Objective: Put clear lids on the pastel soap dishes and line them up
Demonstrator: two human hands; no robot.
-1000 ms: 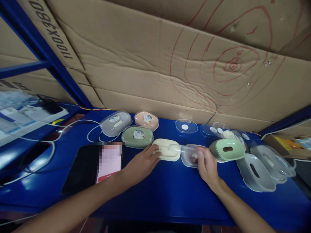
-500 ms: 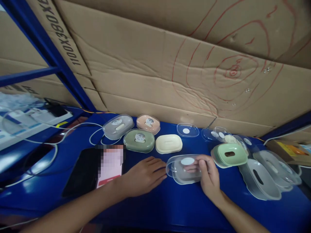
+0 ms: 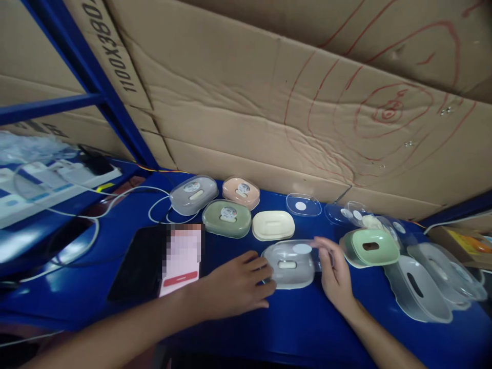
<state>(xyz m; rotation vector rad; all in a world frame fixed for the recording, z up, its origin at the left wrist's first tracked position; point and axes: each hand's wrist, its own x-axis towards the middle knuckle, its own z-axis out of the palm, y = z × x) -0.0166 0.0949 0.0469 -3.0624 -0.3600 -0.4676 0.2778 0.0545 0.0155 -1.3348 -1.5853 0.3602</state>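
A translucent whitish-grey slotted box [image 3: 295,279] sits on the blue table in front of me. Pinched at its right end in my right hand [image 3: 337,274], a clear plastic lid [image 3: 318,260] with a white round sticker overlaps the top of the box, shifted to the right. My left hand [image 3: 246,282] reaches to the left end of the box, fingers bent and spread apart, the tips at its edge. Behind the box lies a cream oval piece [image 3: 273,225]. Left of that stand lidded boxes in green [image 3: 226,219], grey [image 3: 193,196] and peach [image 3: 241,192].
More clear lids [image 3: 303,205] lie along the back. On the right are a light green slotted box [image 3: 374,247] and a grey slotted box [image 3: 418,292]. A phone [image 3: 182,256] and white cables [image 3: 126,190] are on the left. Cardboard [image 3: 230,102] walls the back.
The grey box's slot and white insert now show beneath the clear lid, which sits farther right over it. My left fingers have spread and moved right. The camera view has shifted slightly.
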